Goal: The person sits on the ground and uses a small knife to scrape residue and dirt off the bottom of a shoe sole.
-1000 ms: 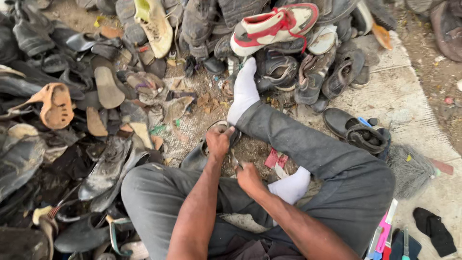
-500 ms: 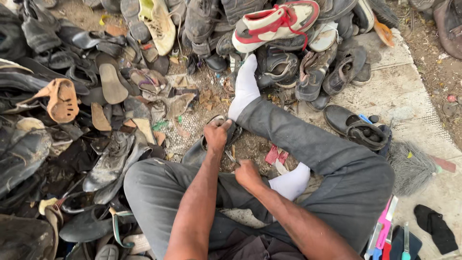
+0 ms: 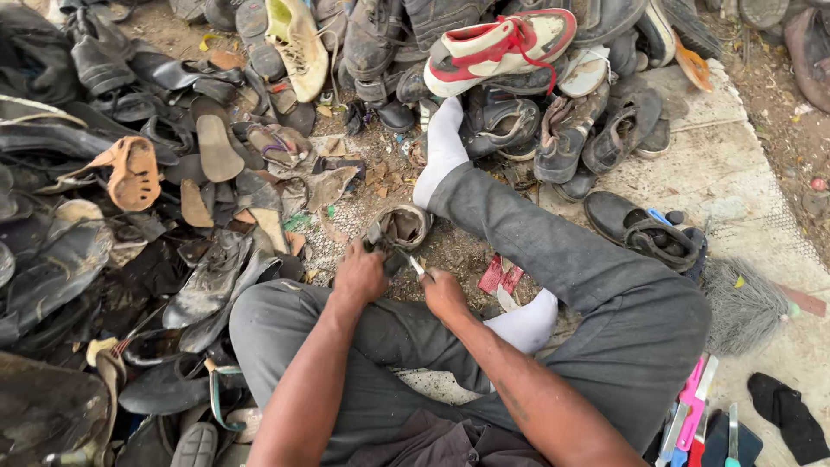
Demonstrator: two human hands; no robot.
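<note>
I sit on the ground with grey trousers and white socks, one leg stretched toward a heap of old shoes. My left hand [image 3: 359, 275] grips a worn grey shoe piece [image 3: 399, 227] that rests on the ground between my legs. My right hand [image 3: 443, 292] is closed on a small blade [image 3: 417, 265], whose tip meets the near edge of that shoe piece. Both hands sit close together over my left thigh.
A big pile of black shoes, soles and sandals [image 3: 130, 216] fills the left and top. A red-and-white sneaker [image 3: 501, 47] lies on the heap. Black sandals [image 3: 644, 229], a brush [image 3: 743, 303], a red scrap [image 3: 500, 275] and pink-handled tools [image 3: 692, 406] lie at right.
My view has shifted slightly. Both hands have dropped a little toward me, still working on the shoe piece with the blade.
</note>
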